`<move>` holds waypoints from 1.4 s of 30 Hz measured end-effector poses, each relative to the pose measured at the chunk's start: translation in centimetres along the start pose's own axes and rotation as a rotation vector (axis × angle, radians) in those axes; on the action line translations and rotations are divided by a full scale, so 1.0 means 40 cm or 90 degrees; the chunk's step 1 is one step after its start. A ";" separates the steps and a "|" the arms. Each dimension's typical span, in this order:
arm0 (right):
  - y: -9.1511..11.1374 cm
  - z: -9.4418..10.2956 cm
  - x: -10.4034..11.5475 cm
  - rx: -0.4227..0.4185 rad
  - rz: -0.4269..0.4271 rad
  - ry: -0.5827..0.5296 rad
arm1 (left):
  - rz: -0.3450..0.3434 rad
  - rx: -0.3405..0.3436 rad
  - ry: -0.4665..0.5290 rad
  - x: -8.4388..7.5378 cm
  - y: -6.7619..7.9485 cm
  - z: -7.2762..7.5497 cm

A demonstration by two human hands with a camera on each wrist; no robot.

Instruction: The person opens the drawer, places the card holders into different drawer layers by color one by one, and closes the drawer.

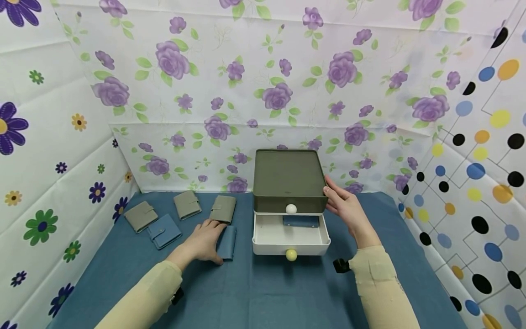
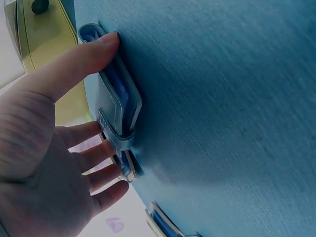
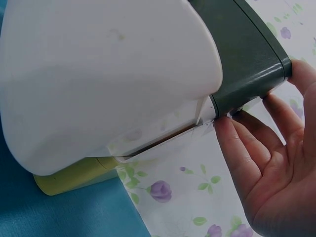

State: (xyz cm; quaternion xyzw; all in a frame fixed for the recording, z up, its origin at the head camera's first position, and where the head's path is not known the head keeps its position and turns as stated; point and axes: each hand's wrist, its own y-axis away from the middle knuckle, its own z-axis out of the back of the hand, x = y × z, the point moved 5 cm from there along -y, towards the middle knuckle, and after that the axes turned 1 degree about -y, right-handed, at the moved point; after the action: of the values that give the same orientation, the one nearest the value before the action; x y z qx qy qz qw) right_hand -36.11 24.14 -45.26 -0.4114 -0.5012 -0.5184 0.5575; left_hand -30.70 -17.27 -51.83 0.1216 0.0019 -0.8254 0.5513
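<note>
At eight o'clock from the drawer unit (image 1: 289, 173), here's the blue wallet (image 1: 228, 243), flat on the tabletop (image 1: 246, 292), and the left grip (image 1: 201, 242) is right on it from nine o'clock! Thumb and fingers stand apart, thumb at the wallet's six o'clock end, fingers up by twelve; how firmly they press, I cannot tell. Over at the unit's three o'clock side, the right grip (image 1: 349, 212) has its fingers spread, tips against the dark upper box. Below that box, the white drawer (image 1: 269, 235) juts out towards six o'clock, yellow knob (image 1: 291, 255) in front, a blue item (image 1: 301, 221) at the back, partly hidden; a white knob (image 1: 291, 209) sits above. From the wallet outward: a grey wallet (image 1: 223, 209) at twelve, a second grey wallet (image 1: 187, 204) at ten, and towards nine, another blue wallet (image 1: 164, 231) just beside a third grey wallet (image 1: 141, 216); beyond, at twelve, purple roses cover the backdrop (image 1: 246, 41)
</note>
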 end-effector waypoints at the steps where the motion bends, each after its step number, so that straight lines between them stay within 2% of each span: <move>1: 0.000 0.000 0.000 0.000 -0.001 0.001 | 0.001 0.000 0.000 0.001 -0.001 -0.001; 12: 0.001 -0.004 -0.001 0.001 0.003 0.004 | -0.008 -0.045 0.008 0.006 0.003 -0.005; 16: 0.002 -0.004 0.001 -0.002 0.005 0.002 | -0.021 -0.073 0.020 0.005 0.006 0.016; 20: 0.001 -0.004 0.003 -0.003 0.003 0.003 | -0.035 -0.105 0.046 -0.006 0.016 0.054; 28: 0.001 -0.001 0.004 0.002 -0.003 0.005 | -0.086 -0.158 0.072 -0.074 0.053 0.147; 32: 0.000 -0.003 0.003 0.002 0.001 0.004 | -0.106 -0.169 0.079 -0.108 0.071 0.180; 38: 0.001 -0.002 0.001 0.004 -0.001 0.005 | -0.148 -0.172 0.100 -0.171 0.090 0.208; 42: 0.004 -0.002 0.002 0.003 0.000 -0.001 | -0.172 -0.166 0.101 -0.212 0.085 0.208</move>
State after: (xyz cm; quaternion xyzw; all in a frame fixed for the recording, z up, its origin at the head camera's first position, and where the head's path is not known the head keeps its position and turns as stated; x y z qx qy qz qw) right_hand -35.95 24.08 -45.20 -0.4103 -0.5028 -0.5169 0.5582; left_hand -26.19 -12.04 -41.58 0.1125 0.1683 -0.8725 0.4448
